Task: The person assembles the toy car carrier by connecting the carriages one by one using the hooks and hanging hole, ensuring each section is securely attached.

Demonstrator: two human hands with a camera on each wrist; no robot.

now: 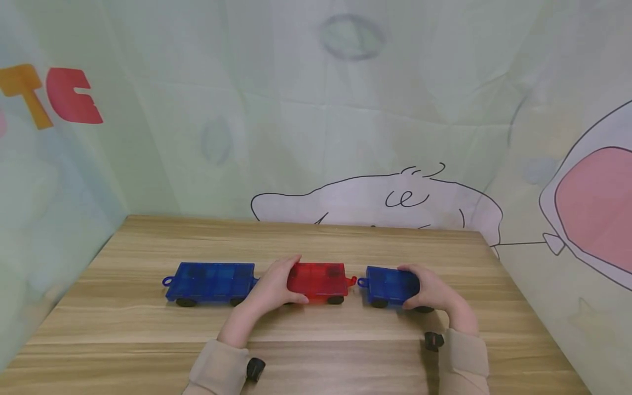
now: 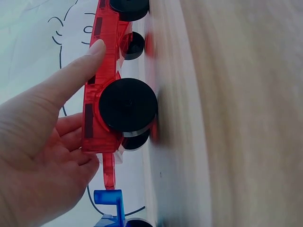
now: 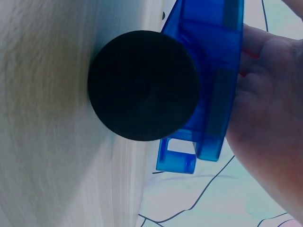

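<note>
My left hand [image 1: 272,289] grips the left end of a translucent red toy train car [image 1: 323,278], thumb on the near side and fingers over the far side. Its black wheels [image 2: 128,105] sit at the tabletop in the left wrist view. At the right, my right hand [image 1: 435,291] holds the right end of a shorter blue toy train car [image 1: 386,282] between thumb and fingers. The red car's hook [image 1: 352,281] faces the blue car's loop [image 1: 362,282] across a small gap. A longer blue train car [image 1: 212,281] stands left of the red one, its right coupling [image 2: 110,196] by the red car's end.
All the cars stand in a row on a wood-grain table [image 1: 345,351]. Behind and beside it hangs a printed cloth backdrop [image 1: 276,120] with letters, a balloon and a line-drawn figure. Black wrist cameras [image 1: 255,370] hang at both sleeves.
</note>
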